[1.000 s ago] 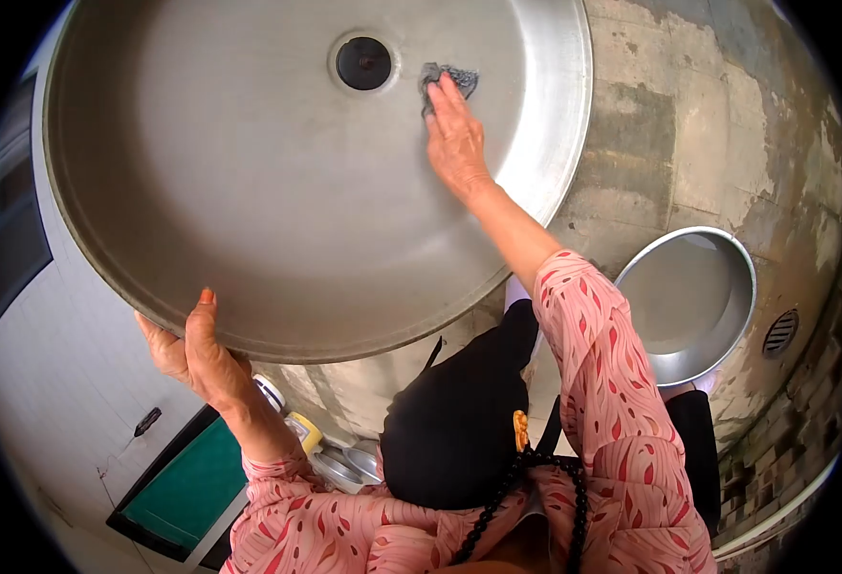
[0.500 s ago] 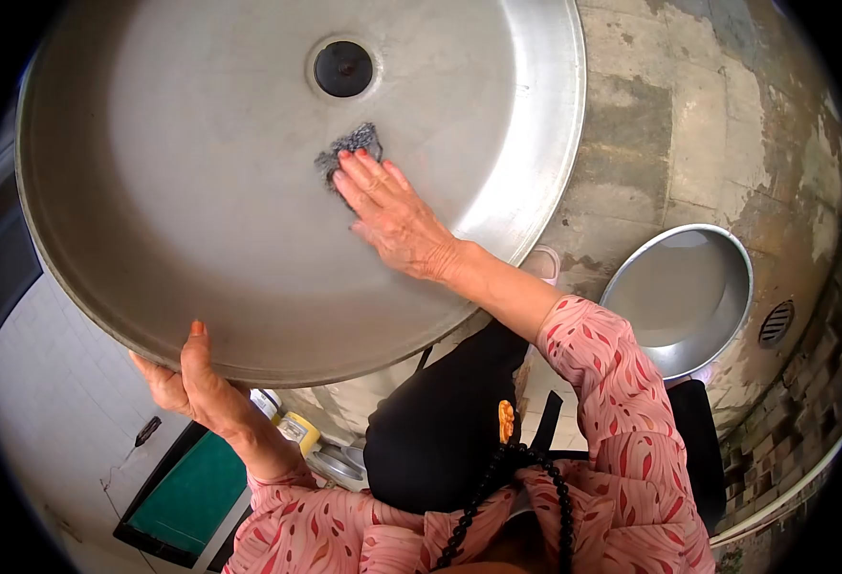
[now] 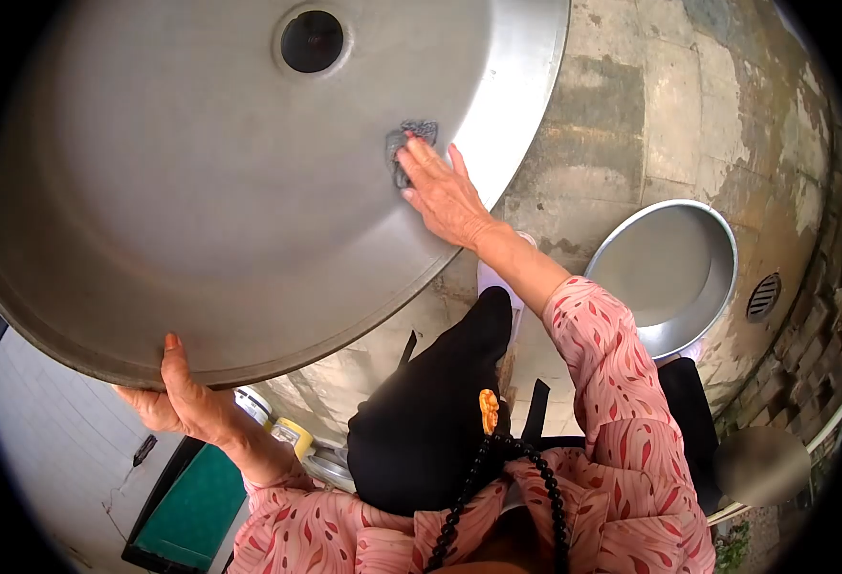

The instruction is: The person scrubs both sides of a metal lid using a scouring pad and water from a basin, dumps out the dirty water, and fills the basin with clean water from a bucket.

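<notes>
A large, shallow, round metal lid (image 3: 191, 191) fills the upper left of the view, its hollow face toward me. At its middle is a round black fitting (image 3: 312, 42). My left hand (image 3: 186, 402) grips the lower rim, thumb on the inner face and the other fingers partly hidden behind. With my right hand (image 3: 445, 196) I press a grey steel wool scrubber (image 3: 402, 153) against the inner face, right of the middle and near the bright sloping edge. The fingers lie over the scrubber and cover part of it.
A metal basin (image 3: 665, 273) holding cloudy water stands on the wet paved ground to the right, near a floor drain (image 3: 763, 298). White and yellow containers (image 3: 292, 435) sit below the lid. A green panel (image 3: 191, 507) is at lower left, a brick edge (image 3: 803, 373) at far right.
My right hand has slid the scrubber to the right across the metal, toward the sloping edge. The lid appears shifted up and left, with my left hand still on its rim.
</notes>
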Tool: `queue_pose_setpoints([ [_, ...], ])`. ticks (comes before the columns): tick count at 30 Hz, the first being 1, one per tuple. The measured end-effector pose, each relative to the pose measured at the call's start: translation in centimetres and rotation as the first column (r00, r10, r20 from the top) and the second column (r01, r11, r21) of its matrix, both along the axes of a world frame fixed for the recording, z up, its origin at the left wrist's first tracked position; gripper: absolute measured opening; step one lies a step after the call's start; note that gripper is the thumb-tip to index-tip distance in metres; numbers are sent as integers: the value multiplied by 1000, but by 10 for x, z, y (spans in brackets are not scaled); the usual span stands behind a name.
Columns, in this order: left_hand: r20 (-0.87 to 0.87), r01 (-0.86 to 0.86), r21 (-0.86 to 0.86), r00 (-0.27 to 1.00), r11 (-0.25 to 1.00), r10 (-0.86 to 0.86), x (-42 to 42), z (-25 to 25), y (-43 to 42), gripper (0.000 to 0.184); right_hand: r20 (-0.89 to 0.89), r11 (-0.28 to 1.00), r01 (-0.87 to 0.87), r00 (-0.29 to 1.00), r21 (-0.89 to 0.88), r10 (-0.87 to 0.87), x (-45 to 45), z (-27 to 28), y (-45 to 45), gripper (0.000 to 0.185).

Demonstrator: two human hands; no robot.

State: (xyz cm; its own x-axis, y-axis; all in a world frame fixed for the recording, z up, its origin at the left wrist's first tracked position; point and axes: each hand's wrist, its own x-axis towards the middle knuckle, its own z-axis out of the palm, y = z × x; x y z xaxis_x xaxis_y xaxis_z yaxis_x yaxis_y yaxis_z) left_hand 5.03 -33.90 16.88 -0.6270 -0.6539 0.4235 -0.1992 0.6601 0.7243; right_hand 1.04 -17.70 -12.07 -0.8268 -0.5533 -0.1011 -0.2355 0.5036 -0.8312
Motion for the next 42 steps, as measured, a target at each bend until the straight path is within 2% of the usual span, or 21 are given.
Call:
queue_pose_setpoints([
  [2,-18,-3,-25,1000,1000,3,2,-2,0,45,104,977,71,990,202,-93,-6,-30,22,50],
  [3,-15,10,-4,1000,1000,-10,1,-2,0,44,39,974,52,997,220,-62,-5,-35,32,47],
  [6,-12,32,65,999,997,-32,-8,-1,-8,42,18,986,3,1000,164,-7,1,-37,43,46],
  [7,-7,37,86,999,996,-37,-13,-3,-16,42,29,994,51,998,101,-54,3,-37,43,46],
  [10,4,65,151,998,986,-67,-23,-10,-49,40,28,991,118,992,56,-120,4,-34,47,50],
  [12,25,101,282,993,954,-113,-24,-23,-79,40,-43,986,125,992,109,-120,6,-30,49,50],
  [18,142,-31,414,989,910,-30,-10,-80,-146,40,-150,941,78,988,331,-29,-5,-5,55,42],
  [23,146,-93,575,989,813,10,17,-133,-176,42,-185,906,57,983,419,23,-8,-2,59,42],
  [25,173,-124,584,985,802,26,27,-151,-185,42,-191,904,54,981,424,31,-8,-1,58,41],
  [32,253,-247,657,962,713,100,47,-198,-202,43,-241,916,63,970,397,38,-11,7,57,30],
  [37,219,-217,703,972,677,84,49,-205,-203,42,-246,935,39,968,352,52,-8,1,63,29],
  [40,232,-232,690,968,686,93,61,-210,-221,43,-258,982,157,958,100,-127,-4,22,73,31],
  [42,247,-215,740,968,637,39,56,-211,-215,43,-241,970,245,941,-1,-238,4,41,91,36],
])
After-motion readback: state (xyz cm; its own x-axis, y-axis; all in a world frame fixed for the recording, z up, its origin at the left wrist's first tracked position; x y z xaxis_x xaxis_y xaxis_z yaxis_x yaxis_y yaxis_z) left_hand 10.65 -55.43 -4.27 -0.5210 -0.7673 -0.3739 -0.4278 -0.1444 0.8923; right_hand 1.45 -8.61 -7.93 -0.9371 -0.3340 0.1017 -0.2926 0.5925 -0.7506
